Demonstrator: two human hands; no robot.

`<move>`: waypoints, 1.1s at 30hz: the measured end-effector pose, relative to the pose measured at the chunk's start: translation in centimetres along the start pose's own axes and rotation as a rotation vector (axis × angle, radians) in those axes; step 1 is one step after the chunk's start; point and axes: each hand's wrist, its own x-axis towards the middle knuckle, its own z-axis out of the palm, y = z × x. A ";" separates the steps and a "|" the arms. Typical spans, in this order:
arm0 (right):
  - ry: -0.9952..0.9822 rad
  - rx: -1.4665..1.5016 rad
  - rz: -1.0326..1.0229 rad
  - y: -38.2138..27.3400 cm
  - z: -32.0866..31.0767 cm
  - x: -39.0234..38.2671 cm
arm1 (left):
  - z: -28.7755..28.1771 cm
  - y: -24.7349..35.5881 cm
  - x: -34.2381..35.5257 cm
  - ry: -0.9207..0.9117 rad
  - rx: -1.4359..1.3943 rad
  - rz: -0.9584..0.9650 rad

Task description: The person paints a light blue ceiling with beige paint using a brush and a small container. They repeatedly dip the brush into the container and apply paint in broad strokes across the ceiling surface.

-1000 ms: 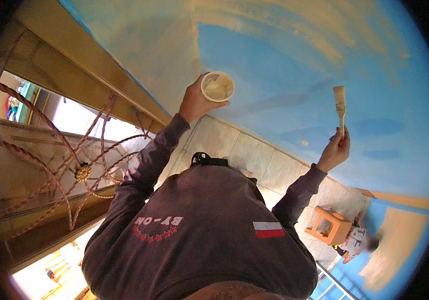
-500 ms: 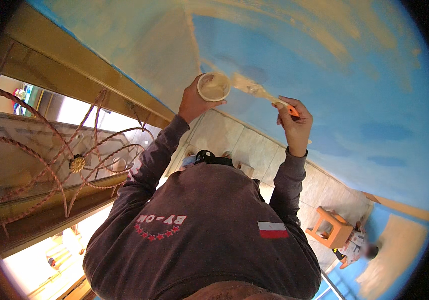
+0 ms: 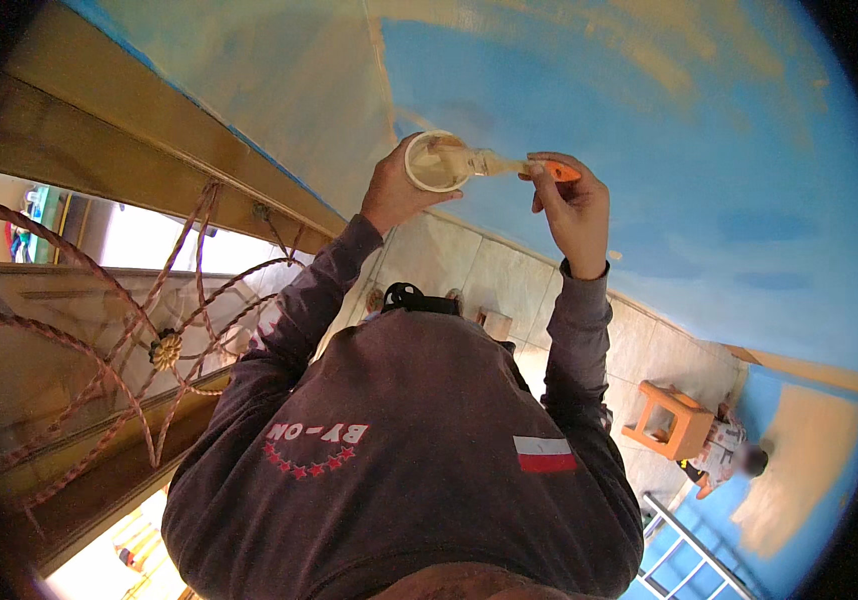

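My left hand (image 3: 395, 190) is closed round a small white tub (image 3: 415, 178) with beige paint inside. In my right hand (image 3: 576, 205) is a paintbrush (image 3: 547, 170) with an orange handle, pinched between thumb and fingers. The brush points left, and its paint-covered bristles (image 3: 464, 161) lie over the tub's right rim, reaching into its mouth. Whether the tips touch the paint I cannot tell. Ahead and to the right is a wall (image 3: 669, 170), blue with beige streaks across its upper part. Another beige-toned wall (image 3: 299, 90) meets it at a corner behind the tub.
Twisted metal scrollwork (image 3: 164, 350) stands close on my left beside a brown frame (image 3: 149, 140). At lower right are an orange stool (image 3: 671, 420), another person (image 3: 729, 450) and a metal ladder (image 3: 689, 560). Pale tiles (image 3: 434, 255) cover the floor below.
The brush has moved left and up, away from the wall, and its bristles are now at the tub's mouth. The tub has shifted slightly right and up.
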 end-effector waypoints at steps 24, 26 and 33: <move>-0.133 -0.428 -0.157 -0.7 7.3 2.3 | -2.6 -1.0 -2.0 -0.106 0.000 0.021; -0.144 -0.455 -0.165 -0.6 7.6 2.4 | -2.7 -0.8 -2.1 -0.114 -0.006 0.026; -0.179 -0.509 -0.185 0.1 8.1 2.9 | -2.8 -0.9 -2.3 -0.114 0.006 0.056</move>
